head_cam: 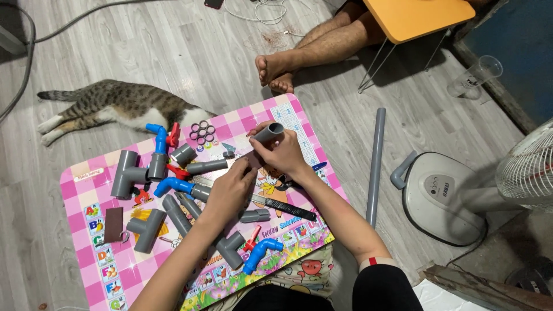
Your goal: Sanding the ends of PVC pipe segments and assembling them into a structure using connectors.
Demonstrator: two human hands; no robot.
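My right hand (283, 154) grips a short grey pipe piece (268, 133) and holds it just above the pink checked folding table (86, 190). My left hand (230, 190) lies beside it with its fingertips touching the pipe's lower end; what the fingers pinch is hidden. Around the hands lie grey tee fittings (128, 171), grey pipe lengths (206, 167), blue elbow fittings (262, 252), red valve handles (173, 135) and a small cluster of dark rings (202, 132).
A tabby cat (115, 103) lies on the wooden floor behind the table. Another person's bare feet (275, 72) rest beyond it, near an orange folding table (417, 17). A long grey pipe (375, 164), a fan (455, 193) and a plastic cup (473, 76) are to the right.
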